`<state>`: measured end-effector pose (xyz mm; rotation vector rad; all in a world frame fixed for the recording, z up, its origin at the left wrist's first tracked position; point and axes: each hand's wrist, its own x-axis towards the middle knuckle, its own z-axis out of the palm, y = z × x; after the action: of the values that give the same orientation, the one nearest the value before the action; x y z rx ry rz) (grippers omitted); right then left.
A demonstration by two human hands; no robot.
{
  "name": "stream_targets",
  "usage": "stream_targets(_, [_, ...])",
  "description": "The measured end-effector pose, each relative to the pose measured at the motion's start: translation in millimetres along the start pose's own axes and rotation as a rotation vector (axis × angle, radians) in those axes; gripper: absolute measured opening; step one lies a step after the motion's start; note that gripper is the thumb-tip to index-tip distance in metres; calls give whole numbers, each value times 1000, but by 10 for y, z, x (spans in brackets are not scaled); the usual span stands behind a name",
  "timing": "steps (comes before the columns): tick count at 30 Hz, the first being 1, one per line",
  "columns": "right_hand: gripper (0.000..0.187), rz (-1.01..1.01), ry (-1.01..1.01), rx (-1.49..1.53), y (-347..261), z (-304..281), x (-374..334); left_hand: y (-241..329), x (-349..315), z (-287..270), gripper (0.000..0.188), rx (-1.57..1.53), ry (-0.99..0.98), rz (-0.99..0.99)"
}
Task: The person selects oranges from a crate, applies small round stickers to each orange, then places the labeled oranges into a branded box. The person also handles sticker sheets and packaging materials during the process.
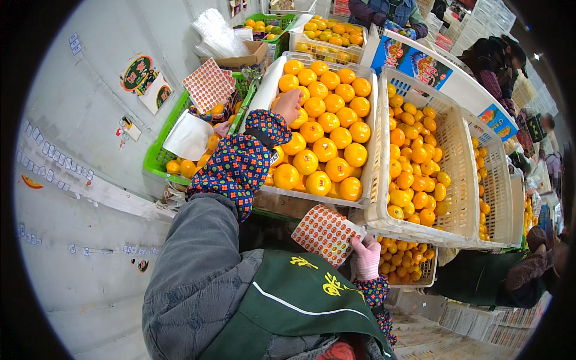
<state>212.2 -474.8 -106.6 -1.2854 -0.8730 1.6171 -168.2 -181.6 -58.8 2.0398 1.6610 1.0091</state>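
My left hand [288, 105], bare-fingered above a patterned sleeve cover, reaches over the left side of a crate of oranges. Its fingers are curled together against the fruit; whatever they pinch, if anything, is too small to make out. The oranges [324, 149] sit in rows in a pale plastic crate [372, 139], and several front ones carry small round stickers. Lower down, before the crate, my right hand [366, 258] in a pink glove is closed on the edge of a sticker sheet [326, 235] covered with rows of small red-and-orange round labels.
Left of the crate, a green basket [157, 157] holds oranges, white paper [188, 135] and another sticker sheet [208, 86]. Deep white crates [453, 162] of smaller orange fruit stand at right. Beyond are more fruit crates and people at work. A pale wall [78, 114] runs along the left.
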Motion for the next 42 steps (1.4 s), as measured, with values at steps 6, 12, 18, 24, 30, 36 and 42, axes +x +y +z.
stream_targets(6, [26,-147,-122,-173,-463,109,-217,89,-33,7,35,630,171,467])
stream_targets(12, [23,-257,-185,-63,-947,168,-261,1081,-418,-318,45,64,-224,409])
stream_targets(18, [21,-208,-224,-76,-1057,306,-170,1774,-1375,-458,38,-447,-837,369])
stream_targets(24, [18,-274,-180,4,-974,567,-16,1704,-1604,-532,32,-395,-668,91])
stream_targets(30, [9,-225,-95,-27,-814,738,181,1561,-1721,-486,36,-252,-505,227])
stream_targets(36, [10,-217,-141,-27,-803,784,212,1578,-1583,-363,20,-298,-571,168])
stream_targets(42, [13,-233,-102,-79,-780,780,202,1510,-1589,-243,11,-387,-581,72])
